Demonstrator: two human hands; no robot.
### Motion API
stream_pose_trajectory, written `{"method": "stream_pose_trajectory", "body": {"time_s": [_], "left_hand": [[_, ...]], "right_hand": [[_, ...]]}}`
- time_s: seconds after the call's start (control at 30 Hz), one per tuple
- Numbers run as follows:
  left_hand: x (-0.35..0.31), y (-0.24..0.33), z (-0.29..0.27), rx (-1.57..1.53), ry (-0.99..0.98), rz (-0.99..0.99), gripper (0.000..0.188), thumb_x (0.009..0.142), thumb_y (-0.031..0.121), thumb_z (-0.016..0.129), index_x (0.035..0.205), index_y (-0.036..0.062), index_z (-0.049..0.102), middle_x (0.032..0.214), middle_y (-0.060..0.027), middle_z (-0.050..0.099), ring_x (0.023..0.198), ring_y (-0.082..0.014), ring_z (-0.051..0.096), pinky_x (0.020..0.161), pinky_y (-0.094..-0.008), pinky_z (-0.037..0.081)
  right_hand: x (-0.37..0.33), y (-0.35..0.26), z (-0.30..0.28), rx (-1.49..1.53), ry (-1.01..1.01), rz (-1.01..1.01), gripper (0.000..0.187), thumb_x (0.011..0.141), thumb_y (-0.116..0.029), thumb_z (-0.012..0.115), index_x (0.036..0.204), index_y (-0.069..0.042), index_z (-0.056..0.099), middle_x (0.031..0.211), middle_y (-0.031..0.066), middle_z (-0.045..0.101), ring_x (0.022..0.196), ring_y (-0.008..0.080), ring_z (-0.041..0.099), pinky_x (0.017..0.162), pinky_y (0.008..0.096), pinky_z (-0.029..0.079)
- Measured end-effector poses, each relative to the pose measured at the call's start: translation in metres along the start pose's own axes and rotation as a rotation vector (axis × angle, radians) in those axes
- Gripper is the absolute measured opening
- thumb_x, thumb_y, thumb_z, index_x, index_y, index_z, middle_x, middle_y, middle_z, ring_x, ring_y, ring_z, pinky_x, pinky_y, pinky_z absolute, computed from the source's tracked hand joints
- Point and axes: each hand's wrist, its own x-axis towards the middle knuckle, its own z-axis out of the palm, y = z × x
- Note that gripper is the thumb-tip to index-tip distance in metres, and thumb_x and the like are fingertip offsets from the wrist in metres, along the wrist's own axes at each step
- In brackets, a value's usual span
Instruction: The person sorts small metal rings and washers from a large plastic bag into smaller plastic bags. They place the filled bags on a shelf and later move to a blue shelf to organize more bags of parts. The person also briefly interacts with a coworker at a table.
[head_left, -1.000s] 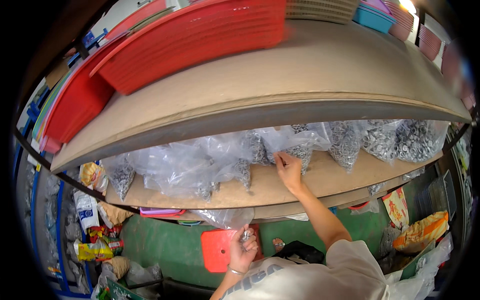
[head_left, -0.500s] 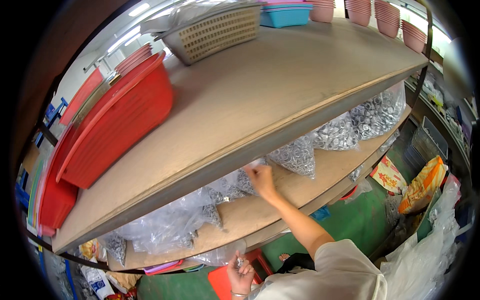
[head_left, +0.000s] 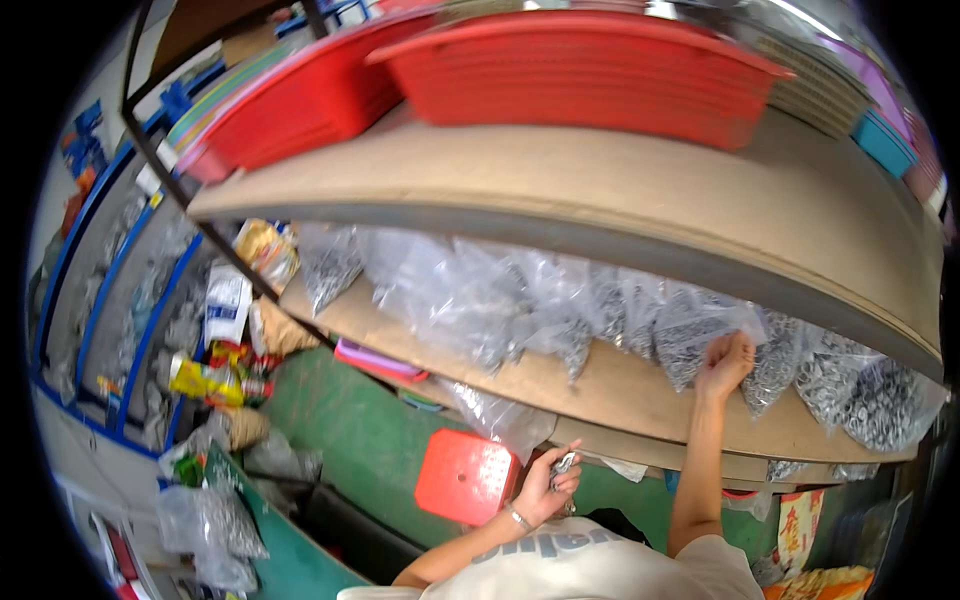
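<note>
Left hand: grasps small metal pieces in curled fingers, probably to keep them from dropping.
Right hand: touches the loose plastic of a bag with bunched fingers; cannot tell whether pinching it.
Bag: sits on the lower shelf among similar bags, filled end frontward, likely for easy reach.
Red baskets: stand on the upper shelf, apart from both hands.
</note>
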Motion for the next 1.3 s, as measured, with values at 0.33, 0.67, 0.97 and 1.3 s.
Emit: {"method": "stream_pose_trajectory", "body": {"time_s": [0.33, 0.67, 0.97, 1.3], "left_hand": [[-0.02, 0.009, -0.019, -0.066, -0.1, 0.091, 0.033, 0.09, 0.016, 0.041, 0.12, 0.0036, 0.045, 0.09, -0.0045, 0.052, 0.059, -0.0103, 0.042, 0.05, -0.0212, 0.036], [-0.094, 0.081, -0.06, -0.19, -0.235, 0.208, 0.042, 0.09, 0.018, 0.037, 0.129, 0.0037, 0.034, 0.126, -0.0131, 0.043, 0.112, -0.024, 0.045, 0.094, -0.0353, 0.037], [-0.186, 0.162, -0.113, -0.331, -0.38, 0.544, 0.047, 0.091, 0.024, 0.034, 0.132, 0.0025, 0.028, 0.138, -0.0147, 0.028, 0.128, -0.0259, 0.027, 0.105, -0.0393, 0.023], [-0.31, 0.196, -0.198, -0.581, -0.402, 0.934, 0.049, 0.092, 0.035, 0.034, 0.128, 0.0025, 0.034, 0.14, -0.0164, 0.023, 0.13, -0.0285, 0.022, 0.104, -0.0446, 0.022]], "right_hand": [[0.002, -0.018, 0.02, -0.069, 0.002, -0.122, 0.022, 0.089, -0.009, 0.045, 0.109, -0.001, 0.047, 0.052, -0.0047, 0.026, 0.043, 0.0036, 0.023, 0.037, 0.0197, 0.02], [-0.181, 0.009, 0.141, 0.215, -0.345, 0.887, 0.027, 0.091, -0.017, 0.04, 0.113, -0.001, 0.047, 0.053, -0.0038, 0.026, 0.044, 0.0048, 0.025, 0.039, 0.0195, 0.021], [-0.342, 0.052, 0.206, 0.295, -0.181, 1.786, 0.027, 0.083, -0.005, 0.042, 0.108, 0.001, 0.05, 0.091, 0.0112, 0.054, 0.089, 0.024, 0.05, 0.083, 0.0346, 0.04], [-0.494, 0.08, 0.243, 0.242, -0.455, 2.242, 0.031, 0.088, -0.004, 0.036, 0.118, 0.003, 0.043, 0.078, 0.0037, 0.043, 0.061, 0.0107, 0.038, 0.052, 0.0213, 0.038]]}}
